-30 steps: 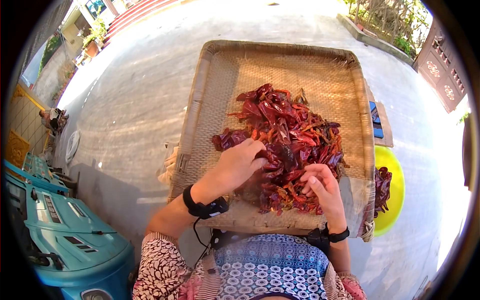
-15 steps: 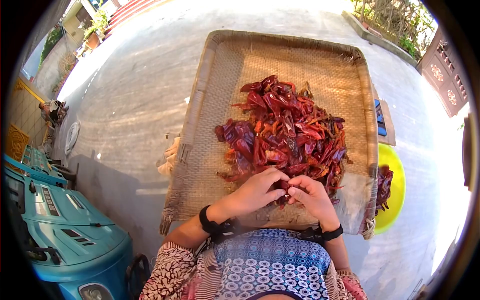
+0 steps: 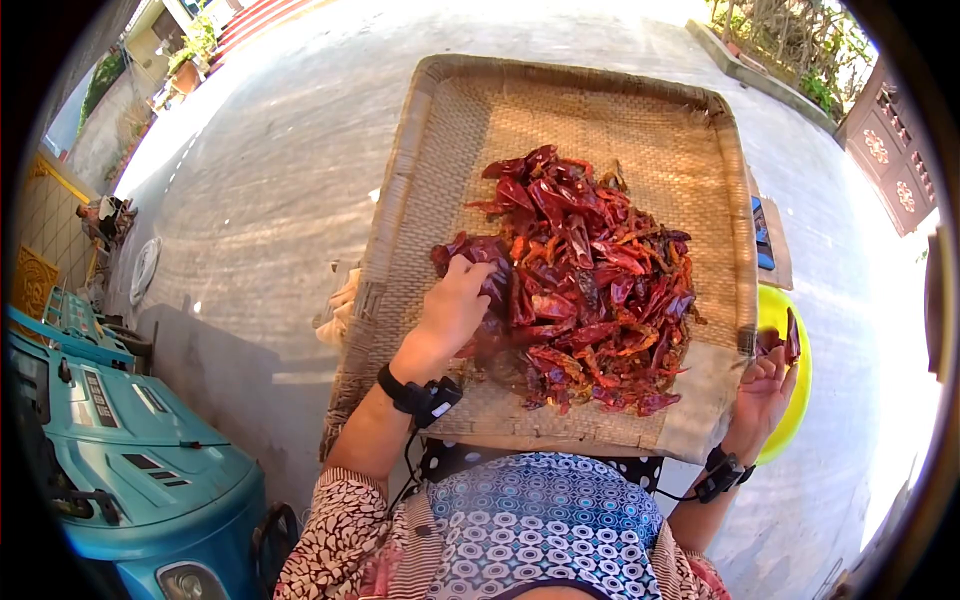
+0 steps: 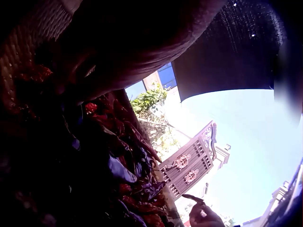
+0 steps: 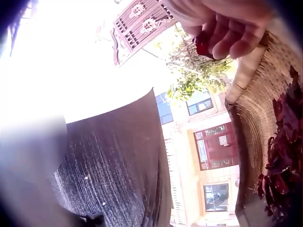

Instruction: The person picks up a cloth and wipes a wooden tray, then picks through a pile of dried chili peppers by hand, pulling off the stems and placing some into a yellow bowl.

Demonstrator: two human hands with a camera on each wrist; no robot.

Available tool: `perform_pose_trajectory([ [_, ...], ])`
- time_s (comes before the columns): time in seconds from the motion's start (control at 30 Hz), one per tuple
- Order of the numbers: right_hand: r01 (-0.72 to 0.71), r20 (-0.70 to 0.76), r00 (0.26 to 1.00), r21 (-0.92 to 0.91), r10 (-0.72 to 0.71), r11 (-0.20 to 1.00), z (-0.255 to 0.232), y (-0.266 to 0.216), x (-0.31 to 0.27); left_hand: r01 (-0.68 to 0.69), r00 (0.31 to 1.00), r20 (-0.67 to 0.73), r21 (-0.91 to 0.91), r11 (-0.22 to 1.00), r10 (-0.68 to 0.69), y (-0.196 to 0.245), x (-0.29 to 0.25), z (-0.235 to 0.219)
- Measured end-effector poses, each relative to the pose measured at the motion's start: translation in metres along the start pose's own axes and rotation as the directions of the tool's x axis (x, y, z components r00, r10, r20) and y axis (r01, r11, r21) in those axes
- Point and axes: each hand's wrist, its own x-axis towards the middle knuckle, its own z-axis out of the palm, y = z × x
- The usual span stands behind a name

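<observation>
A heap of dried red chilies lies on a woven tray in the head view. At the heap's left edge, my left hand has its fingers curled down over a dark red chili; its fingertips are partly hidden, and the left wrist view is very dark there. Beyond the tray's right rim, my right hand pinches a dried red chili above a yellow basin. Red skin of that chili shows beside the bent fingers in the right wrist view.
A blue vehicle stands at the left. A phone lies on a brown board right of the tray. Pale cloth shows at the tray's left side. A wooden gate and planted bed are farther off.
Both hands met over the near side of the heap half a second ago. Since then the right hand has moved right to the basin with a chili, and the left back to the heap's left edge.
</observation>
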Motion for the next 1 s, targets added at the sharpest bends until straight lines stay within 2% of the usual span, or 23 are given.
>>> perform_pose_trajectory([
  [0.07, -0.051, -0.080, 0.995, 0.087, 0.058, 0.995, -0.009, -0.007, 0.002, 0.054, 0.998, 0.020, 0.002, 0.999, -0.054, 0.002, 0.000, 0.000],
  [0.1, -0.076, -0.071, 0.994, 0.088, 0.082, 0.993, -0.011, -0.002, 0.001, 0.067, 0.997, 0.028, 0.000, 0.998, -0.067, 0.003, -0.001, -0.002],
  [0.2, -0.088, -0.032, 0.996, -0.070, 0.086, 0.994, -0.004, 0.023, -0.003, 0.085, 0.994, 0.073, 0.012, 0.996, -0.085, 0.009, -0.005, -0.015],
  [0.23, -0.077, -0.048, 0.996, -0.126, 0.071, 0.989, 0.025, 0.037, -0.014, 0.085, 0.992, 0.091, 0.020, 0.996, -0.086, 0.013, -0.007, -0.022],
  [0.33, -0.099, 0.062, 0.990, -0.347, 0.128, 0.933, 0.051, 0.065, -0.028, 0.124, 0.989, 0.081, -0.043, 0.991, -0.121, 0.026, -0.014, -0.043],
  [0.37, -0.073, 0.175, 0.971, -0.440, 0.165, 0.895, 0.065, 0.073, -0.034, 0.135, 0.989, 0.068, -0.038, 0.990, -0.133, 0.038, -0.017, -0.055],
  [0.43, -0.070, 0.255, 0.929, -0.592, 0.269, 0.803, 0.083, 0.089, -0.044, 0.177, 0.984, 0.052, -0.224, 0.958, -0.170, 0.043, -0.024, -0.064],
  [0.47, -0.060, 0.287, 0.901, -0.661, 0.326, 0.748, 0.090, 0.097, -0.049, 0.195, 0.981, 0.046, -0.315, 0.929, -0.190, 0.044, -0.028, -0.066],
  [0.53, -0.044, 0.304, 0.830, -0.800, 0.467, 0.599, 0.107, 0.111, -0.060, 0.172, 0.985, 0.102, -0.489, 0.855, -0.140, 0.051, -0.033, -0.066],
  [0.6, -0.061, 0.303, 0.763, -0.845, 0.570, 0.531, 0.124, 0.125, -0.071, 0.192, 0.980, 0.161, -0.659, 0.727, -0.114, 0.057, -0.038, -0.057],
  [0.67, 0.116, 0.374, 0.677, -0.904, 0.633, 0.410, 0.131, 0.136, -0.075, 0.251, 0.967, 0.232, -0.805, 0.538, -0.103, 0.058, -0.041, -0.038],
  [0.7, 0.129, 0.375, 0.667, -0.909, 0.644, 0.395, 0.137, 0.139, -0.082, 0.220, 0.973, 0.222, -0.787, 0.577, -0.069, 0.058, -0.041, -0.032],
  [0.8, 0.231, 0.418, 0.622, -0.906, 0.662, 0.354, 0.127, 0.147, -0.082, 0.397, 0.917, 0.367, -0.810, 0.432, -0.154, 0.063, -0.040, -0.026],
  [0.83, 0.318, 0.488, 0.612, -0.872, 0.622, 0.371, 0.134, 0.145, -0.083, 0.390, 0.920, 0.369, -0.828, 0.402, -0.133, 0.063, -0.040, -0.023],
  [0.9, 0.274, 0.451, 0.624, -0.891, 0.638, 0.362, 0.125, 0.147, -0.084, 0.377, 0.925, 0.368, -0.861, 0.342, -0.093, 0.061, -0.040, -0.016],
  [1.0, 0.167, 0.392, 0.653, -0.909, 0.648, 0.382, 0.122, 0.148, -0.084, 0.392, 0.920, 0.387, -0.905, 0.164, -0.063, 0.065, -0.041, -0.009],
])
